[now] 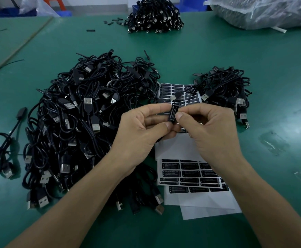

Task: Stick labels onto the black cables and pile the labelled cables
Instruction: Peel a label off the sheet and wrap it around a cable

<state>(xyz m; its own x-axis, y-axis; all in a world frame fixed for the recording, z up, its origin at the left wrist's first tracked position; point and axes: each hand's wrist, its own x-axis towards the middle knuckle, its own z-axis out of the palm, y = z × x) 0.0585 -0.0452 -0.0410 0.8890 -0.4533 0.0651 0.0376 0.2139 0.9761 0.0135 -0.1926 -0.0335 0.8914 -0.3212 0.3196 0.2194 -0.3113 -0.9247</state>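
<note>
Holding a black cable's controller block [172, 113] raised above the table centre, its label reading LED CONTROLLER facing the camera. Pinching its lower end with the left hand [142, 129], thumb and curled fingers closing on it. Clamping its side with the right hand [208, 127], thumb and forefinger tips pressing against it. Noting label sheets [191, 174] lying directly beneath, partly peeled. Noting a large heap of black cables [78, 122] sprawling to the left and a smaller pile [225, 90] sitting to the right. Recording a third heap [155, 15] resting farther back on the green table [253, 59], with a plastic bag [262, 11] lying at far right.
</note>
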